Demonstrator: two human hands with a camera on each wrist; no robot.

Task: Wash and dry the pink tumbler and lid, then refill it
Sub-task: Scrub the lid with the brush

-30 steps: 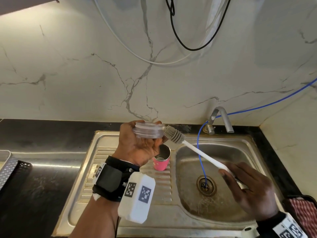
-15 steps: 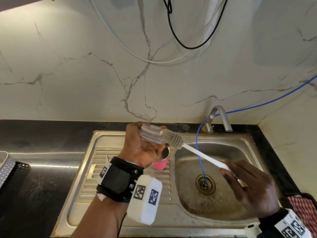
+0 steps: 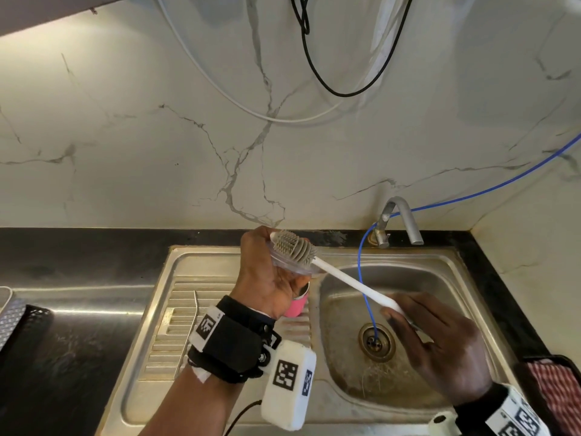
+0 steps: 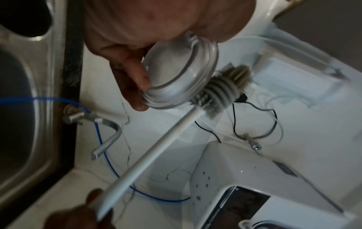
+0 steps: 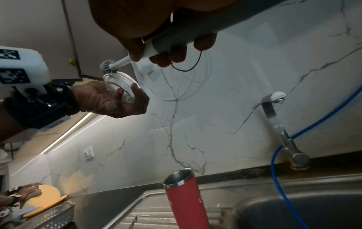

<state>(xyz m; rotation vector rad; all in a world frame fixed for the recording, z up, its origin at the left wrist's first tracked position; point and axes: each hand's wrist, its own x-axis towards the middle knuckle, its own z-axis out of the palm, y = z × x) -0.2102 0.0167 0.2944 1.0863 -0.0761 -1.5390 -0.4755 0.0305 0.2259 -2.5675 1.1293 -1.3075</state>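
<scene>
While left hand (image 3: 267,278) grips lid (image 3: 294,265), right hand (image 3: 440,347) holds brush (image 3: 295,247) against it

— What is the left hand (image 3: 267,278) hiding in the head view?

— It is covering most of the pink tumbler (image 3: 297,305); only part of the rim and a strip of its side are showing.

— And the brush (image 3: 333,272)?

— The right hand (image 3: 440,347) is swallowing the end of its handle. In the left wrist view the picture's lower edge is cutting that hand off.

— Anything else?

— The tumbler's base is running off the bottom of the right wrist view, and the red checked cloth (image 3: 556,391) is being cropped at the right.
</scene>
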